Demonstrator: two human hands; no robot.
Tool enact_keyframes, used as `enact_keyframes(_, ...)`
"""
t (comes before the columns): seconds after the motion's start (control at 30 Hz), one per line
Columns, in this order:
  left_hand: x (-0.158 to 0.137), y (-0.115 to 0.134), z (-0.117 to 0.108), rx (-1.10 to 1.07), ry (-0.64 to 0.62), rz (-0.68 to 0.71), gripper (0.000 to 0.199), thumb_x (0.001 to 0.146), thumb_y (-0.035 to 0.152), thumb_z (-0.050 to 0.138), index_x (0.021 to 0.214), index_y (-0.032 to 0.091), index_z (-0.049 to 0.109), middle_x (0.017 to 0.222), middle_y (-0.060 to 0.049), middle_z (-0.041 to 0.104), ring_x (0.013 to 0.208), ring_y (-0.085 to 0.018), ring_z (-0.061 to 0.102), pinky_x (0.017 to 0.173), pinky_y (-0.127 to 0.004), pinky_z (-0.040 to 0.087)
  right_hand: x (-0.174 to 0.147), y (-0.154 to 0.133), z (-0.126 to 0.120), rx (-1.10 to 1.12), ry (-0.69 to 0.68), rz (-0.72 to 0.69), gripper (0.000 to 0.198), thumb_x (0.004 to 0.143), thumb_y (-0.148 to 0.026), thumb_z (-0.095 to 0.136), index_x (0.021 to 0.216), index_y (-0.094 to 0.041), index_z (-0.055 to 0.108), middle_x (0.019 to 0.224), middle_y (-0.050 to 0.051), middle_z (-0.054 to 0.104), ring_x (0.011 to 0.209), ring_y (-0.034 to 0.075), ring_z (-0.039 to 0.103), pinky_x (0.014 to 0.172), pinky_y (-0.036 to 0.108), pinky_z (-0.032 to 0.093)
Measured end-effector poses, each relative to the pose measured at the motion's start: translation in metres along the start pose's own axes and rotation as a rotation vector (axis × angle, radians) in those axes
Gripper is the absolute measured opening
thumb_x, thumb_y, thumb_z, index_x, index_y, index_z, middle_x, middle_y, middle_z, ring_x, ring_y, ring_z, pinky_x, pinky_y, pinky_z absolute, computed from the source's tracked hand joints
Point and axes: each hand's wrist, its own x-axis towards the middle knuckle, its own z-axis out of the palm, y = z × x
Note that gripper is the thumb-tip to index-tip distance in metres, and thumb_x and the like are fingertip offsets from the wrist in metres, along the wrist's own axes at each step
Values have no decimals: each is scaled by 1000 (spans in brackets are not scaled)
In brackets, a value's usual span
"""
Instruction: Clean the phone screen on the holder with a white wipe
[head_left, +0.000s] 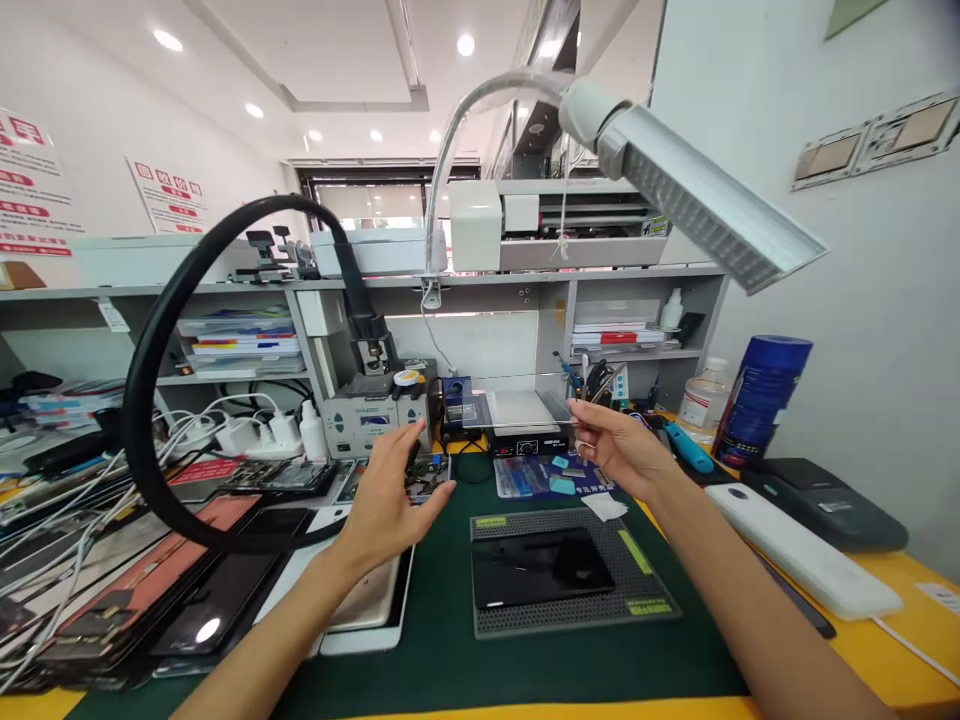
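Note:
My right hand [619, 445] pinches the right edge of a thin, clear rectangular sheet [553, 405], held up in the air above the back of the bench. Whether it is glass or plastic I cannot tell. My left hand [390, 500] is raised to the left with thumb and fingers apart, touching nothing. Below and between the hands, a black tablet screen [544, 567] lies on a grey textured mat [645, 580]. A crumpled white wipe [604, 507] sits at the mat's back edge. Behind the sheet stands a black heating plate unit [529, 445] with a pale top.
Stacked tablets and phone parts [150, 600] crowd the left, under a looping black hose [139, 400]. A hot-air station [375, 420] stands behind. On the right are a white power bank-like block [802, 550], a bottle [705, 400] and a blue canister [765, 400]. A lamp [705, 200] hangs overhead.

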Motion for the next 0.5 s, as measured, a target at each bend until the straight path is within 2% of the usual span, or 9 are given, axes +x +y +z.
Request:
enact_keyframes(0.23, 0, 5, -5, -100, -66, -35, 86, 91, 44, 71, 159, 32, 21, 159, -12, 36, 148, -33, 34, 120, -54, 36, -9, -1, 12, -37, -86, 98, 27, 69, -31, 94, 86, -18, 78, 74, -2, 60, 59, 7, 47, 46, 16, 45)
enact_keyframes(0.5, -1, 4, -4, -115, -124, -32, 84, 88, 43, 73, 156, 29, 26, 152, -12, 42, 143, -33, 38, 118, -55, 37, -11, 4, 18, -74, -97, 157, 26, 69, -30, 93, 86, -16, 79, 74, -1, 61, 59, 8, 48, 47, 18, 44)
